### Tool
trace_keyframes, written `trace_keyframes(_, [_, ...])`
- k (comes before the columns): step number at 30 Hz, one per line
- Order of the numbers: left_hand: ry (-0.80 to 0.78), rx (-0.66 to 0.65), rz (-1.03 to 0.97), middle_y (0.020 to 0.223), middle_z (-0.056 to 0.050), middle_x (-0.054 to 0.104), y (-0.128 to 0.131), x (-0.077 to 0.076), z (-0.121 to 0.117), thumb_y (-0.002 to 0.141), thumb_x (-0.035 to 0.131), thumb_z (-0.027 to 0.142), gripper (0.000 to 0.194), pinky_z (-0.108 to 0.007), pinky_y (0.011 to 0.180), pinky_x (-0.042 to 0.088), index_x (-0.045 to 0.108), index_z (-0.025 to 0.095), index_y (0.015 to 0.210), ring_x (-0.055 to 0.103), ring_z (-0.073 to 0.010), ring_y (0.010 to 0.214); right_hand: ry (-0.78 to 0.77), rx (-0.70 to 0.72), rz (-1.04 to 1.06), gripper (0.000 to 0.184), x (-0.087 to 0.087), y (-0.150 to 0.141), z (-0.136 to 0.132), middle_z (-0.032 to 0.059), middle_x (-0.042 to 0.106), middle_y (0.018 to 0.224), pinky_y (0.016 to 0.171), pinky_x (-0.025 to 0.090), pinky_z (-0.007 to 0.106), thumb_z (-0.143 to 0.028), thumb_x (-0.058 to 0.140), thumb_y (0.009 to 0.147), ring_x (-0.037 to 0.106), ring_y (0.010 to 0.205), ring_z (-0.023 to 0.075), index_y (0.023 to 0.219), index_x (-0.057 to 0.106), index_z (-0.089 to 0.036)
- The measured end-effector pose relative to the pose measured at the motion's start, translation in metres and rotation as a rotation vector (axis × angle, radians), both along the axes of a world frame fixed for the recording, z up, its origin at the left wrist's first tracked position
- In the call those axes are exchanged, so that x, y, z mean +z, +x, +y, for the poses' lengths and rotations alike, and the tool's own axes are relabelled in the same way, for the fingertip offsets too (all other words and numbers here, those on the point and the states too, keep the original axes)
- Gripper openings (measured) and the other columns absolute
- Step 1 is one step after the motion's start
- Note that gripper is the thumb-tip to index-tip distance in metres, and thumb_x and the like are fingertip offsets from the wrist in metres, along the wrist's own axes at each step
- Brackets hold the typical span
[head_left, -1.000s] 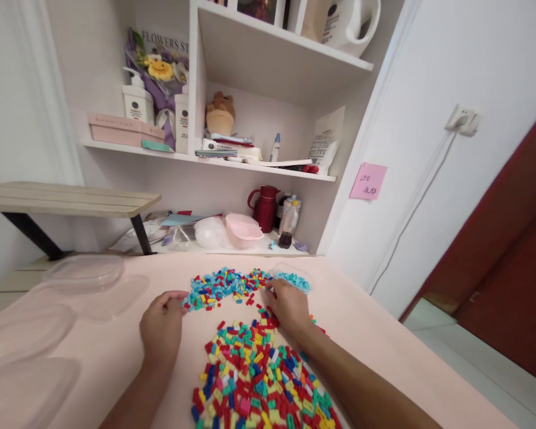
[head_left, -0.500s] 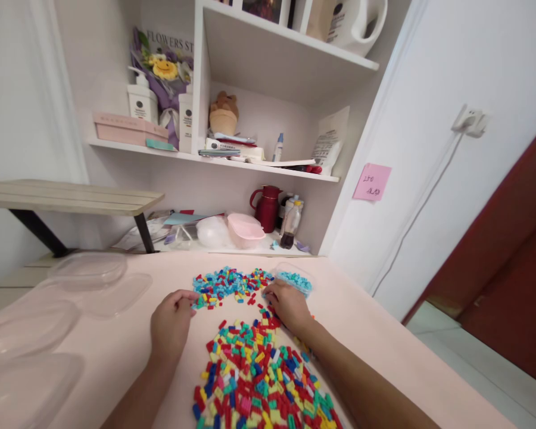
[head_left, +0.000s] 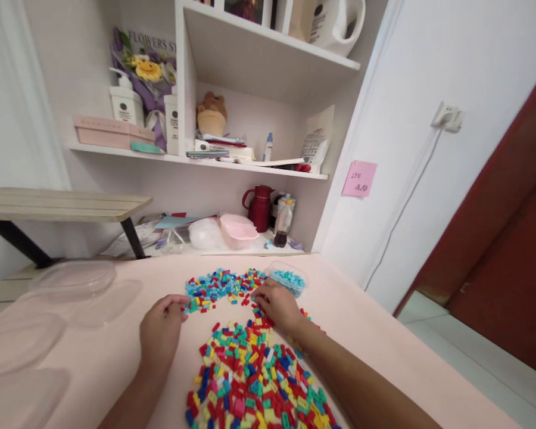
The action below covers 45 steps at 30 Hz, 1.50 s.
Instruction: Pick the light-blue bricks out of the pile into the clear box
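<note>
My left hand (head_left: 161,328) is at the left end of the far pile of toy building bricks (head_left: 214,285), mostly light blue mixed with red, yellow and dark blue. Its thumb and fingers are drawn together at the pile's edge; whatever lies between them is hidden. At the pile's right end my right hand (head_left: 279,307) reaches down, fingertips pinched on what looks like a small blue brick. Just behind that hand stands a clear plastic box (head_left: 304,275) holding light blue bricks. A larger pile of mixed-colour bricks (head_left: 254,381) spreads between my forearms.
Clear plastic containers and lids (head_left: 74,277) lie on the left of the pink tabletop (head_left: 120,339). A small wooden stand (head_left: 62,204) rises at the back left. Behind the table, a shelf holds a pink bowl (head_left: 238,230), a red jug (head_left: 259,208) and a bottle (head_left: 283,223).
The view has turned slightly right, so everything sits a little further left. Both hands stay at the far pile, with only small finger movements.
</note>
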<state>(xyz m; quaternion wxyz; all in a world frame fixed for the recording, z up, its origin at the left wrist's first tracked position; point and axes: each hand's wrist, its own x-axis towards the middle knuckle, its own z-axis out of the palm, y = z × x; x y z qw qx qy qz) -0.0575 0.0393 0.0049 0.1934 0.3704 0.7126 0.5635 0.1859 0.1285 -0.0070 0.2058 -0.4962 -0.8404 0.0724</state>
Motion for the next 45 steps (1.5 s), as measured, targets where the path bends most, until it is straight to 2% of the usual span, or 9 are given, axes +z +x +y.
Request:
trace_keyframes(11, [-0.004, 0.023, 0.009, 0.059, 0.000, 0.066, 0.001, 0.001, -0.002, 0.065, 0.045, 0.024, 0.028, -0.027, 0.055, 0.041, 0.070, 0.021, 0.077, 0.060, -0.0189, 0.056, 0.051, -0.013, -0.078, 0.026, 0.008, -0.005, -0.011, 0.0026, 0.067, 0.105, 0.073, 0.040, 0.023, -0.023, 0.045, 0.094, 0.061, 0.091, 0.0161, 0.099, 0.070, -0.026])
trace_keyframes(19, [0.017, 0.016, 0.062, 0.061, -0.001, 0.067, 0.002, 0.002, -0.001, 0.065, 0.045, 0.025, 0.026, -0.028, 0.058, 0.044, 0.069, 0.022, 0.073, 0.061, -0.0192, 0.057, 0.101, -0.022, 0.071, 0.016, 0.004, -0.001, -0.006, 0.0019, 0.066, 0.102, 0.077, 0.040, 0.023, -0.023, 0.052, 0.092, 0.060, 0.092, 0.0159, 0.098, 0.066, -0.024])
trace_keyframes(23, [-0.006, 0.039, 0.062, 0.065, -0.001, 0.068, 0.000, 0.003, -0.002, 0.065, 0.045, 0.026, 0.027, -0.028, 0.058, 0.044, 0.069, 0.022, 0.077, 0.061, -0.0192, 0.058, 0.187, -0.013, 0.157, 0.016, 0.017, 0.005, -0.005, 0.0022, 0.064, 0.101, 0.075, 0.041, 0.023, -0.022, 0.052, 0.090, 0.060, 0.087, 0.0152, 0.101, 0.064, -0.024])
trace_keyframes(29, [-0.003, 0.103, 0.052, 0.067, -0.002, 0.069, 0.000, 0.008, -0.004, 0.065, 0.044, 0.025, 0.027, -0.028, 0.063, 0.045, 0.068, 0.023, 0.078, 0.064, -0.0208, 0.070, 0.335, -0.159, 0.284, 0.016, 0.040, 0.035, 0.011, 0.0030, 0.063, 0.100, 0.080, 0.040, 0.027, -0.024, 0.050, 0.091, 0.059, 0.082, 0.0152, 0.099, 0.064, -0.022])
trace_keyframes(33, [-0.014, 0.132, 0.048, 0.062, -0.002, 0.067, 0.000, 0.008, -0.005, 0.066, 0.045, 0.026, 0.029, -0.027, 0.059, 0.044, 0.069, 0.023, 0.081, 0.064, -0.0222, 0.073, 0.349, -0.286, 0.273, 0.012, 0.034, 0.058, 0.027, 0.0032, 0.062, 0.101, 0.088, 0.036, 0.032, -0.021, 0.054, 0.087, 0.058, 0.090, 0.0180, 0.094, 0.064, -0.022])
trace_keyframes(37, [-0.014, 0.135, 0.058, 0.062, -0.001, 0.068, -0.001, 0.007, -0.004, 0.067, 0.046, 0.026, 0.029, -0.027, 0.058, 0.043, 0.069, 0.022, 0.083, 0.064, -0.0220, 0.073, 0.332, -0.336, 0.267, 0.021, 0.023, 0.067, 0.033, 0.0053, 0.060, 0.109, 0.090, 0.034, 0.035, -0.016, 0.054, 0.085, 0.057, 0.098, 0.0200, 0.103, 0.063, -0.022])
trace_keyframes(41, [-0.015, 0.152, 0.056, 0.060, -0.001, 0.068, -0.003, 0.006, -0.003, 0.068, 0.045, 0.028, 0.030, -0.027, 0.059, 0.042, 0.070, 0.022, 0.083, 0.063, -0.0219, 0.073, 0.399, -0.296, 0.302, 0.026, 0.021, 0.063, 0.032, 0.0051, 0.060, 0.107, 0.089, 0.036, 0.035, -0.012, 0.051, 0.085, 0.056, 0.099, 0.0206, 0.104, 0.064, -0.024])
trace_keyframes(45, [-0.037, 0.161, 0.055, 0.062, 0.000, 0.068, -0.005, 0.004, -0.001, 0.068, 0.046, 0.029, 0.031, -0.026, 0.056, 0.040, 0.071, 0.023, 0.086, 0.061, -0.0208, 0.069, 0.416, -0.135, 0.325, 0.024, 0.026, 0.047, 0.022, 0.0040, 0.061, 0.104, 0.082, 0.041, 0.029, -0.014, 0.047, 0.088, 0.058, 0.091, 0.0177, 0.102, 0.064, -0.024])
